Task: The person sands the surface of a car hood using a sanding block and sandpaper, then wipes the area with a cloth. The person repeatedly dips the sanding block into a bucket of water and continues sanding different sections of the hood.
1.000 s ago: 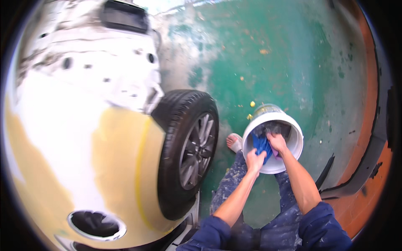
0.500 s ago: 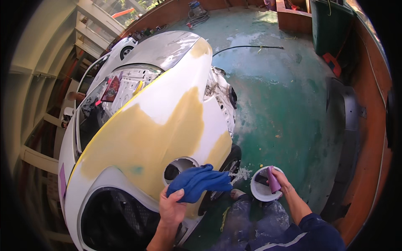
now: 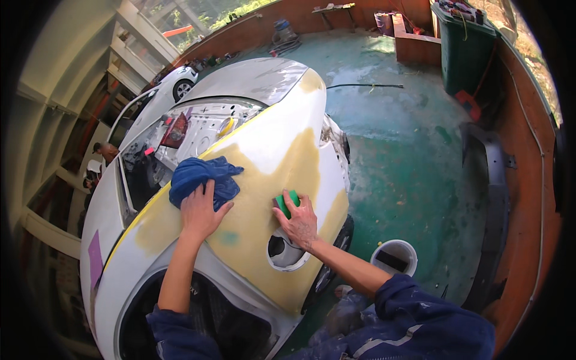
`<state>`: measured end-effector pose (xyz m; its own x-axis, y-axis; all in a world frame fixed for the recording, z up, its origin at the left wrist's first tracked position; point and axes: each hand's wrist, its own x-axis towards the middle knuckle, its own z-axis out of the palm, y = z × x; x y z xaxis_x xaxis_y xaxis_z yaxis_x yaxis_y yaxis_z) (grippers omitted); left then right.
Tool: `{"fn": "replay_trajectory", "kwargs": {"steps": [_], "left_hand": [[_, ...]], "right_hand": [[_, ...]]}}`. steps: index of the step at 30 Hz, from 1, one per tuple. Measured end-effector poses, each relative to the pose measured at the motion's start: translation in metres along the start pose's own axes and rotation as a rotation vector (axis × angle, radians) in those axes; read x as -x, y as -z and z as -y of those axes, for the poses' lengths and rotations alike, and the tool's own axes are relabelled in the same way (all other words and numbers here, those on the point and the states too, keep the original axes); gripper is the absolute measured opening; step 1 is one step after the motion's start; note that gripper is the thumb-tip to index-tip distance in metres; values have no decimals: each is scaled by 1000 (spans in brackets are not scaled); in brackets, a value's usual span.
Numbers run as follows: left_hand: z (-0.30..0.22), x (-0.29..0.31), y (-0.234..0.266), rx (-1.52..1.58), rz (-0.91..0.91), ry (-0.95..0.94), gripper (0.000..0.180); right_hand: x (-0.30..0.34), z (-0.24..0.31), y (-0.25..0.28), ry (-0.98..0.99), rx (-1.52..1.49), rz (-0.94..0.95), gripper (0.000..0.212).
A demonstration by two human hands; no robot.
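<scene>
The white car's rear side panel (image 3: 255, 192), with broad tan filler patches, lies in front of me. My left hand (image 3: 199, 210) presses a bunched blue cloth (image 3: 204, 179) onto its upper part, fingers curled over the cloth. My right hand (image 3: 298, 222) grips a small green sanding block (image 3: 288, 199) against the tan area, just above the round fuel filler opening (image 3: 282, 251). The block's left side looks dark; its face against the panel is hidden. A white bucket (image 3: 410, 251) with a dark flat piece in it stands to the right of the car.
The car's open trunk (image 3: 222, 114) lies beyond the panel, its tail lamp (image 3: 175, 131) inside. A black bumper (image 3: 493, 174) rests along the right wall. Farther off are a dark green bin (image 3: 462, 51), a black hose (image 3: 363, 86) on the floor and another white car (image 3: 174, 81). People (image 3: 105, 153) show at far left.
My left hand has carried the blue cloth up and left onto the panel. My right hand has left the bucket, where it held a purple sheet, and now has the green block on the panel.
</scene>
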<state>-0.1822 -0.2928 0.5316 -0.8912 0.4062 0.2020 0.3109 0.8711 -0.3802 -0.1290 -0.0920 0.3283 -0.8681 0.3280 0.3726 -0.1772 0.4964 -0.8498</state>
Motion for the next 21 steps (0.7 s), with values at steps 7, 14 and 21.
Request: {"fn": "replay_trajectory", "kwargs": {"steps": [7, 14, 21], "left_hand": [[58, -34, -23, -34, -164, -173, 68], [89, -48, 4, -22, -201, 40, 53], [84, -50, -3, -71, -340, -115, 46]], "right_hand": [[-6, 21, -21, 122, 126, -25, 53], [-87, -6, -31, -33, 259, -96, 49], [-114, 10, -42, -258, 331, -105, 59]]}}
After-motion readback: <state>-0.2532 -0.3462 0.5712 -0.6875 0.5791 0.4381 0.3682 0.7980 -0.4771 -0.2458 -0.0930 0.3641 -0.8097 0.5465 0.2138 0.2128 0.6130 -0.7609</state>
